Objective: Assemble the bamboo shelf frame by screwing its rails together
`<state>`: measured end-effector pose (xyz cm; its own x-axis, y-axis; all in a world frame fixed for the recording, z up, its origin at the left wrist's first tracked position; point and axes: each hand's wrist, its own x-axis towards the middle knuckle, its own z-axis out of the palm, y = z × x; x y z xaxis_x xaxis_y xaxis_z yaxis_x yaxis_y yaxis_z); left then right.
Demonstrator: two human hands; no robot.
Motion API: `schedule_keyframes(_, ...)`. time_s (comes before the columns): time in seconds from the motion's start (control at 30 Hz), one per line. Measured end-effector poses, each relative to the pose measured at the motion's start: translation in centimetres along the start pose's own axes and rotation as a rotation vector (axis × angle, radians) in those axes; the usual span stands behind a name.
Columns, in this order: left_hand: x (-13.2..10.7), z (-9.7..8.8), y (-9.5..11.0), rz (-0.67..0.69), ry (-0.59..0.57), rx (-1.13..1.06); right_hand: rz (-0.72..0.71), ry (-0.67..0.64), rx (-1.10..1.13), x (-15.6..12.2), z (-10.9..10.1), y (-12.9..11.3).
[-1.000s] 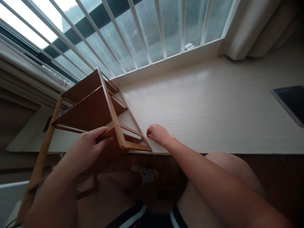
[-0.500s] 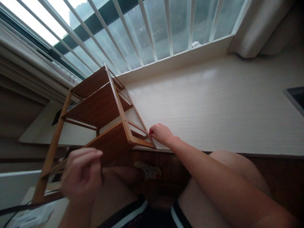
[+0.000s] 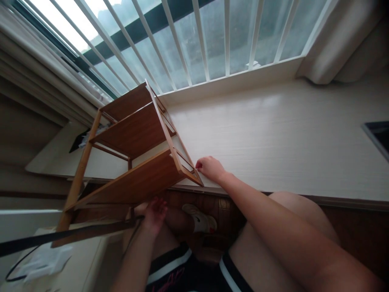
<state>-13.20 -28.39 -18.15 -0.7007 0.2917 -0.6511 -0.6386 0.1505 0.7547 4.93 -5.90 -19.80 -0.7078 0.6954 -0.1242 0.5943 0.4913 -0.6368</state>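
A brown wooden shelf rack [image 3: 132, 129] lies tilted on its side, partly on the pale ledge. My right hand [image 3: 211, 168] is closed in a pinch at the rack's near right corner, by the end of a thin side bar. A small light-coloured bit shows at its fingertips, too small to name. My left hand [image 3: 155, 213] is below the lowest shelf board, near the rack's lower rail, with its fingers loosely apart and nothing visible in them. Shadow and slight blur soften its outline.
The pale ledge [image 3: 258, 134] runs under a barred window [image 3: 212, 44]. Curtains hang at the left [image 3: 39, 69] and right [image 3: 328, 44]. A dark strap [image 3: 60, 236] crosses the lower left, above a white plastic packet [image 3: 45, 259]. A dark flat object [image 3: 378, 136] is at the right edge.
My left hand has moved right and in under the lowest board, its fingers loosening from a curl. My right hand stays at the rack's corner. The view has shifted slightly.
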Motion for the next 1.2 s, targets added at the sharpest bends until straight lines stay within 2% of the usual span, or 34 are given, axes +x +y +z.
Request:
schedule_keyframes(0.1, 1.1, -0.3, 0.8, -0.031, 0.003, -0.086, -0.019, -0.009, -0.002, 0.1, 0.1, 0.1)
schedule_keyframes(0.3, 2.7, -0.8, 1.0, -0.031, -0.113, -0.228, -0.054, -0.015, -0.016, -0.1, 0.3, -0.1)
schedule_keyframes(0.47, 3.2, -1.4, 1.7, -0.062, -0.07, -0.261, -0.099, -0.002, -0.027, -1.1, 1.2, -0.8)
schedule_keyframes(0.67, 2.6, -2.9, 2.2, -0.079, -0.035, -0.235, -0.151, 0.006, -0.03, -3.2, 2.8, -2.0)
schedule_keyframes(0.83, 1.2, -2.5, 1.1, -0.103, -0.076, -0.294, -0.168, 0.012, -0.044, -4.4, 3.7, -2.8)
schedule_keyframes(1.0, 0.8, -1.6, -1.8, -0.129, -0.264, -0.343, -0.156, 0.037, -0.076, -5.1, 4.5, -3.2)
schedule_keyframes(1.2, 0.7, 0.5, -4.9, -0.253, -0.599, -0.32, -0.122, 0.097, -0.106, -5.6, 5.3, -3.6)
